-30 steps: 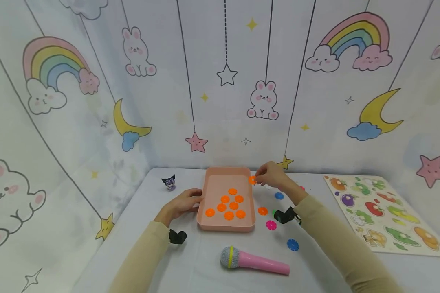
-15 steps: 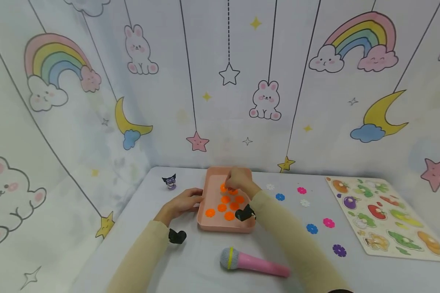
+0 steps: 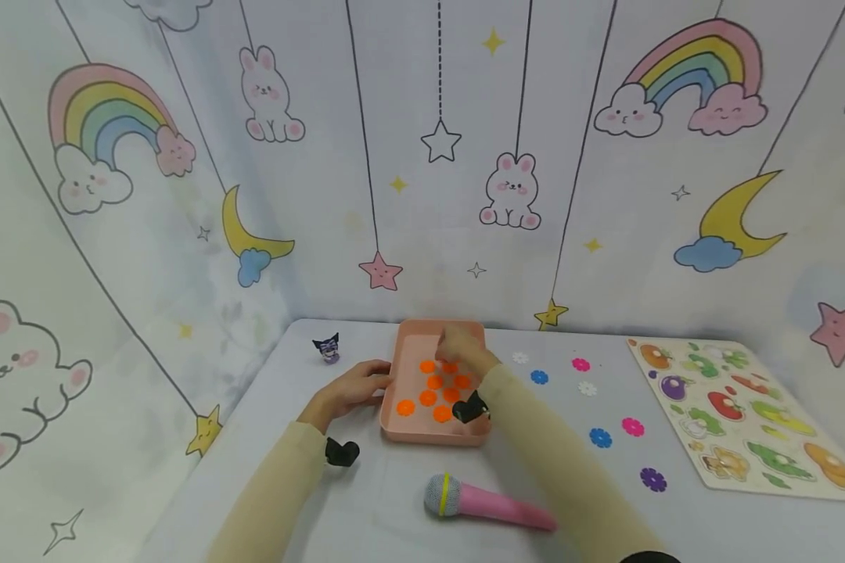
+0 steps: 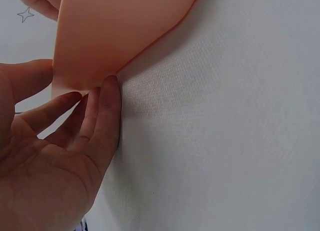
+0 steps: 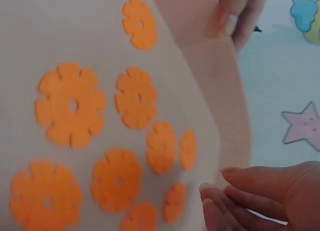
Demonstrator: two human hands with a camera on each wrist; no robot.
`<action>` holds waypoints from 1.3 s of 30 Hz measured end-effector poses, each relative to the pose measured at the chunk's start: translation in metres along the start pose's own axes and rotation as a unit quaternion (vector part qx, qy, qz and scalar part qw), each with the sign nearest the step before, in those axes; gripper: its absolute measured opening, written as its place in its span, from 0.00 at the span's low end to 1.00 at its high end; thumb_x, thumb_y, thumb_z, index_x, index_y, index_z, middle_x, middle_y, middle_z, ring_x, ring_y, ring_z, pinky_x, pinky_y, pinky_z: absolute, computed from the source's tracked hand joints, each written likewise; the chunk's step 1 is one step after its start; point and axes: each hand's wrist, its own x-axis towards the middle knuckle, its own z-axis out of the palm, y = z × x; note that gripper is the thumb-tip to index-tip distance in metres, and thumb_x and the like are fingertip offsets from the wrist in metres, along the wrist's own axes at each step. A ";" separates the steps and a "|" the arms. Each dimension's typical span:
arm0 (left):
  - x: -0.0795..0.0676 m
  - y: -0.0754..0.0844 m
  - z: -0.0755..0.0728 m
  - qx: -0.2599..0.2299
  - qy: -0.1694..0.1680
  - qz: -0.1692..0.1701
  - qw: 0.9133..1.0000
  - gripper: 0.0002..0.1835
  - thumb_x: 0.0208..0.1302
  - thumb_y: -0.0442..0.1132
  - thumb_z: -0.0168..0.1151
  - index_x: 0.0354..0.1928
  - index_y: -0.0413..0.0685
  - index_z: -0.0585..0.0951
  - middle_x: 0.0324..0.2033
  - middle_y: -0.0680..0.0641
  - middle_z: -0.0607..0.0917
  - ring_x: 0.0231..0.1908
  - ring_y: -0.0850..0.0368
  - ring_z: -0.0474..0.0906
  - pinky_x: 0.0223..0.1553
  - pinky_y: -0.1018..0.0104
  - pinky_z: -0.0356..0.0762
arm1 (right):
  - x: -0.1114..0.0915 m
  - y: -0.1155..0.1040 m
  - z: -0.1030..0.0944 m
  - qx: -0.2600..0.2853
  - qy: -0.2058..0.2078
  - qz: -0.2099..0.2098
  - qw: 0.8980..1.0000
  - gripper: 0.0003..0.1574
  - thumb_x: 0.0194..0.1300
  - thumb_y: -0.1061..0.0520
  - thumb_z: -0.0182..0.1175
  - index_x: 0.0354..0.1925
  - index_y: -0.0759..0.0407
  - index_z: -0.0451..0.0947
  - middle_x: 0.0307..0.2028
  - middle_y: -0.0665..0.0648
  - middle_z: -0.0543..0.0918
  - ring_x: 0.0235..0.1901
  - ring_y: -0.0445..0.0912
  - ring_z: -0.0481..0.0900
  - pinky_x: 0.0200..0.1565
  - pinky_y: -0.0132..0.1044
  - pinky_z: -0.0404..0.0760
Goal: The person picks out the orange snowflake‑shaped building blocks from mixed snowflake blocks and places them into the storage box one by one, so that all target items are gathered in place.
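A shallow peach-coloured tray (image 3: 433, 439) stands on the table with several orange flower-shaped plastic discs (image 3: 405, 407) lying in it. At its left side, my left hand (image 3: 352, 389) grips the wall; the left wrist view has the thumb at the rim and the fingers (image 4: 107, 111) against the outside. My right hand (image 3: 462, 349) is inside the tray near the far end, above the discs. In the right wrist view its thumb and fingers (image 5: 255, 181) are slightly parted, with nothing between them. My right forearm hides part of the tray's right side.
A pink toy microphone (image 3: 489, 504) lies in front of the tray. Blue, pink, white and purple discs (image 3: 601, 438) are scattered to the right, beside a vegetable puzzle board (image 3: 739, 414). A small dark figurine (image 3: 327, 349) stands back left. A patterned curtain rises behind.
My right hand has moved left from beside the tray to inside it, bringing an orange disc. That disc now lies loose among the others. The left hand has stayed at the tray wall.
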 end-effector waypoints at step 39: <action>0.003 -0.001 0.001 -0.005 0.000 0.003 1.000 0.27 0.79 0.40 0.52 0.75 0.39 0.65 0.71 0.38 0.69 0.65 0.42 0.73 0.65 0.48 0.75 | -0.094 0.129 -0.024 -0.003 -0.048 -0.071 0.996 0.13 0.60 0.60 0.73 0.43 0.59 0.83 0.39 0.51 0.80 0.41 0.47 0.74 0.45 0.41 0.81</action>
